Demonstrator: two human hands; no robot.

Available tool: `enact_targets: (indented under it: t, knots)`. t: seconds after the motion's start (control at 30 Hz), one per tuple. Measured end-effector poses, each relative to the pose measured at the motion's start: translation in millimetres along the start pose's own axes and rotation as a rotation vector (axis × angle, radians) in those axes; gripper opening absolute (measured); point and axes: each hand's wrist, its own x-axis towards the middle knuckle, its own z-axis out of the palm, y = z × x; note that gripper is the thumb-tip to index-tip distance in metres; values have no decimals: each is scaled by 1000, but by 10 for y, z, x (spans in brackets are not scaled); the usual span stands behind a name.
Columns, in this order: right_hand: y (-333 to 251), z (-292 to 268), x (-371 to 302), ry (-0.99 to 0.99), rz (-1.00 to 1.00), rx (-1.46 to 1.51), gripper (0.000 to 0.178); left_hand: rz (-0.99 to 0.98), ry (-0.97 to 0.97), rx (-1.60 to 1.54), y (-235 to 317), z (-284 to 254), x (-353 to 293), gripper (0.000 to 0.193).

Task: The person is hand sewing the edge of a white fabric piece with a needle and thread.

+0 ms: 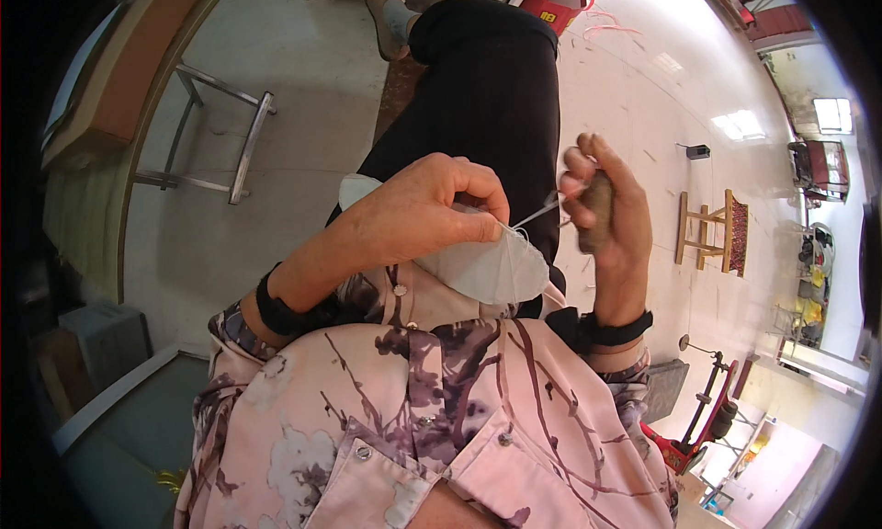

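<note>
Over my lap, my left hand (432,212) pinches a flat white piece (491,270) with rounded ends, shaped like a shoe sole. Its other end pokes out beyond my wrist. A pale thread (537,215) runs taut from the piece, beside my left thumb, toward the fingers of my right hand (616,203). That hand is raised to the right, fingers curled and somewhat blurred. Against its palm lies a brown, rounded object (597,212), perhaps a handle; its kind is unclear. Whether a needle is on the thread cannot be made out.
To the left are a brown box (119,69) on a table and a metal-legged stool frame (243,147). A red container (559,3) stands beyond my knee. Rightward on the pale floor are a small wooden chair (712,233) and a red-based machine (703,419).
</note>
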Motion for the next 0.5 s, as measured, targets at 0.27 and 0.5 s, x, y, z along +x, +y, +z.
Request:
enact_targets:
  t: [0.27,0.5]
  knots:
    - [-775,-1737,-16,187,-276,576,23,-129,-112,-82,19,-61,59,9]
    - [2,-386,-100,184,-67,-367,19,-174,-115,-62,25,-42,58,9]
